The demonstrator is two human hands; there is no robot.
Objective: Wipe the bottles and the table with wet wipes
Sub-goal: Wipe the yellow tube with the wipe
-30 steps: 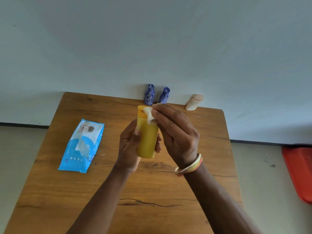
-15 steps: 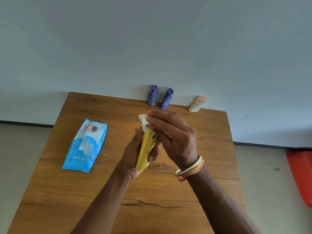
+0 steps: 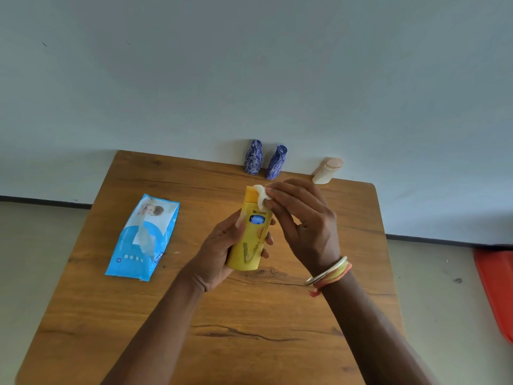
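One yellow bottle [image 3: 248, 240] is held above the middle of the wooden table [image 3: 172, 323], long axis nearly upright, cap end pointing away toward the wall; the left hand [image 3: 219, 254] wraps its fingers round the lower body; the right hand [image 3: 302, 220] pinches one crumpled white wipe [image 3: 261, 196] against the cap; behind stand two blue patterned bottles [image 3: 253, 157] and one beige bottle [image 3: 327, 170]; one blue wipes pack [image 3: 143, 237] lies flat to the left.

Right edge of frame: red object [image 3: 497, 290] cut off, identity indeterminable.
Bottom edge: table [image 3: 277, 343] near side and both forearms cut off.
Centre: yellow bottle [image 3: 249, 245] label text blurred; left flank hidden under left hand [image 3: 219, 251].
wet wipe [image 3: 261, 194] mostly hidden beneath right hand [image 3: 305, 226] fingers.
Left: wipes pack [image 3: 144, 237] print too small to read.
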